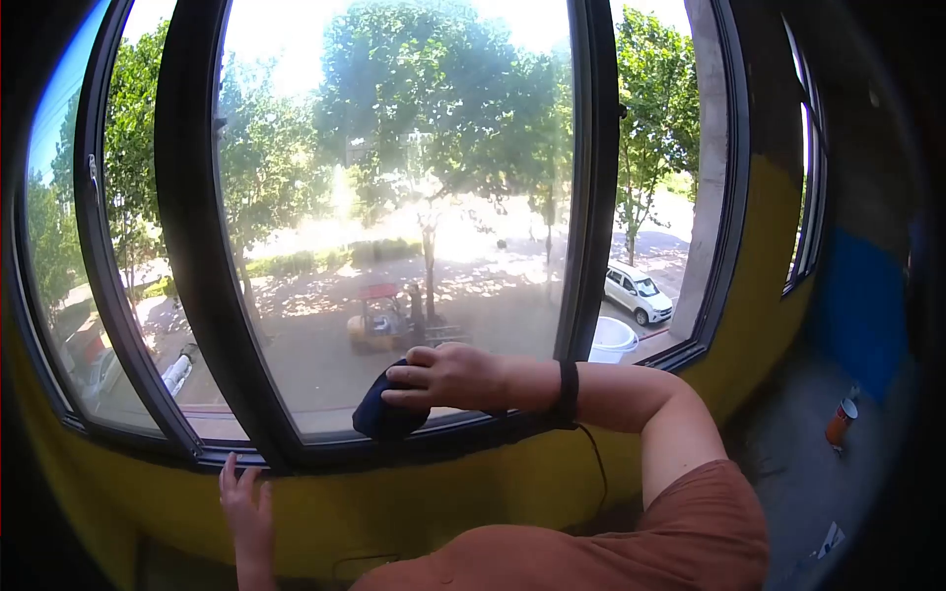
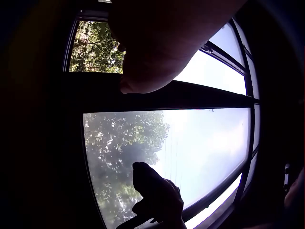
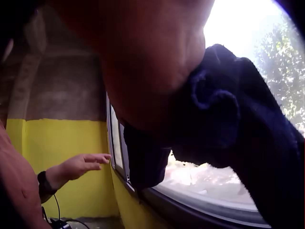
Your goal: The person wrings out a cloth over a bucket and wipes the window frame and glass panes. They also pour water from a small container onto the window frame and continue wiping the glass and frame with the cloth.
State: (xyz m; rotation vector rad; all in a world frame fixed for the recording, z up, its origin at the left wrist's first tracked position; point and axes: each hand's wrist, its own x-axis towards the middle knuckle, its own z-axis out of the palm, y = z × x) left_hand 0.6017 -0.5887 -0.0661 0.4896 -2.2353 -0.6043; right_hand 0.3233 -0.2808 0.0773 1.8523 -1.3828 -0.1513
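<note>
My right hand (image 1: 441, 376) presses a dark blue cloth (image 1: 386, 412) against the bottom of the middle window pane (image 1: 394, 197), just above the black frame (image 1: 424, 443). In the right wrist view the cloth (image 3: 238, 124) is bunched under the palm, against the glass. My left hand (image 1: 246, 507) rests with straight fingers on the yellow wall (image 1: 394, 492) below the frame, fingertips touching the frame's lower edge. The right wrist view shows the left hand (image 3: 83, 164) flat beside the window. The left wrist view shows only a dark silhouette of that hand (image 2: 152, 47) against the bright window.
The window has black uprights (image 1: 192, 236) between several panes. To the right, on the concrete floor, stands an orange can (image 1: 840, 422). A cable (image 1: 599, 463) hangs from my right wrist strap. Outside are trees, a white car and a yellow forklift.
</note>
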